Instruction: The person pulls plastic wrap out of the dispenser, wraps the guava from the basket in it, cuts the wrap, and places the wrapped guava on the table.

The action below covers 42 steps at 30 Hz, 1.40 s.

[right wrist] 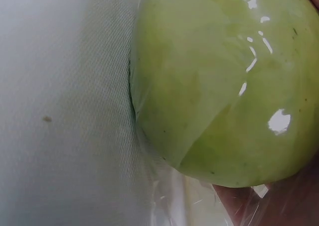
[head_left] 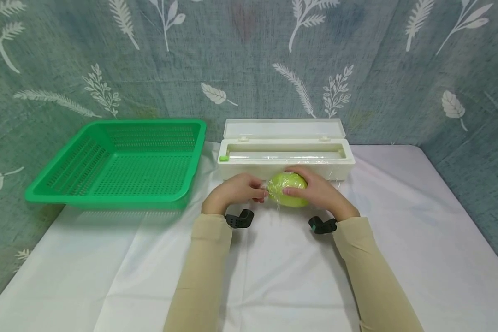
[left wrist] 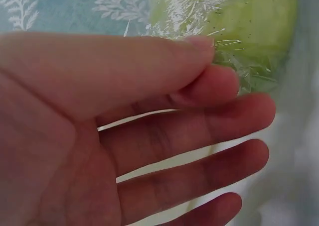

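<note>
A smooth yellow-green fruit (head_left: 283,189) with small dark specks sits just in front of the cling film dispenser (head_left: 249,171), a clear sheet of cling film (left wrist: 199,12) around it. My right hand (head_left: 317,189) grips the fruit from the right, thumb on the near side and fingers behind. In the right wrist view the glossy film lies over the fruit (right wrist: 214,86). At the fruit's left end, my left hand (head_left: 241,190) pinches the film between thumb and forefinger. The left wrist view shows its other fingers (left wrist: 189,131) spread loosely below.
The dispenser's lid (head_left: 284,128) stands raised, with a film roll inside and a small green slider (head_left: 223,158) at the left of its front edge. A green plastic basket (head_left: 182,203) stands to the left on the white tablecloth (head_left: 120,272). Patterned grey-blue fabric (head_left: 240,60) hangs behind.
</note>
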Tool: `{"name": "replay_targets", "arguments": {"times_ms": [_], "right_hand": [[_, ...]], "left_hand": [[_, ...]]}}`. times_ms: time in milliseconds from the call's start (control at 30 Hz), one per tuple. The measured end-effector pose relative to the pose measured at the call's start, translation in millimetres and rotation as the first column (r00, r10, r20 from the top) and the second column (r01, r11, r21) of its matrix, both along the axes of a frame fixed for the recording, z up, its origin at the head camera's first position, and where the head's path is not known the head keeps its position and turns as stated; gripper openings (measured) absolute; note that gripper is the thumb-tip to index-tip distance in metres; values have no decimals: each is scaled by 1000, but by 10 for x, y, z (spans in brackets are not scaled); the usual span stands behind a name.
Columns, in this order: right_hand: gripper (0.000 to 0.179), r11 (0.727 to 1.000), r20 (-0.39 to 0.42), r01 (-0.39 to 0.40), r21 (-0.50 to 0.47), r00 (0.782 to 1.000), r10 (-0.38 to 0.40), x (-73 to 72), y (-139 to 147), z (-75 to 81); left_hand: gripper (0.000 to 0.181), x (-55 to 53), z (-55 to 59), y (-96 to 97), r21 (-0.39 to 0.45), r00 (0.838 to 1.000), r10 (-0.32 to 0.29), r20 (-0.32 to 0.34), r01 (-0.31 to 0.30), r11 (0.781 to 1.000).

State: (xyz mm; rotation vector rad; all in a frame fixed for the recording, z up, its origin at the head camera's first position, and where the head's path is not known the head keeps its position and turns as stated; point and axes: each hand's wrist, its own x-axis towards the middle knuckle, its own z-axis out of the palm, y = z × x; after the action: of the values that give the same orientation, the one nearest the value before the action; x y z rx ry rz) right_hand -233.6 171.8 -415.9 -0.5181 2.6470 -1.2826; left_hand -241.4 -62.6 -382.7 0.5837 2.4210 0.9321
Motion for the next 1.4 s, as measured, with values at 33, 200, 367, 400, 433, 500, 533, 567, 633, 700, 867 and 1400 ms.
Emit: {"name": "replay_targets", "arguments": {"times_ms": [33,200,367,400,433,500,533,567,633,700,867,1400], "right_hand": [[64,1000,-1,1,0,1000,-1,-3,0,-2],[64,1000,3,4,0,1000,-4,-5,-9,-11],[64,1000,-2,17,0,1000,-17,8,-25,6],[64,1000,-3,17,1,1000,-17,9,-28,9],[64,1000,-3,18,1,1000,-18,10,-31,11],[64,1000,-3,16,3,1000,-16,15,-34,16],[64,1000,-4,14,2,1000,-14,17,-34,19],[64,1000,-5,15,4,1000,-15,19,-35,21],[64,1000,-9,14,7,1000,-14,23,-33,26],[63,1000,-13,17,14,1000,-16,25,-30,28],[63,1000,-18,17,22,1000,-17,27,-29,37],[63,1000,-60,15,9,998,-14,8,-34,32]], "left_hand": [[18,-2,-2,9,2,1000,-11,-8,11,1000],[17,3,-15,64,-22,996,-55,-74,54,998],[16,8,-18,109,-42,993,-68,-96,64,997],[16,12,-15,117,-46,993,-69,-96,65,997],[17,20,-8,126,-53,993,-70,-96,65,996],[18,37,8,147,-81,992,-74,-107,65,995],[19,48,19,159,-100,991,-75,-115,63,993],[19,58,32,172,-121,989,-77,-125,62,991],[20,80,64,202,-162,985,-81,-150,57,985],[21,107,103,234,-209,981,-89,-174,52,977],[24,199,195,333,-349,963,-100,-251,7,937],[11,356,208,529,-485,935,-69,-347,-116,867]]}}
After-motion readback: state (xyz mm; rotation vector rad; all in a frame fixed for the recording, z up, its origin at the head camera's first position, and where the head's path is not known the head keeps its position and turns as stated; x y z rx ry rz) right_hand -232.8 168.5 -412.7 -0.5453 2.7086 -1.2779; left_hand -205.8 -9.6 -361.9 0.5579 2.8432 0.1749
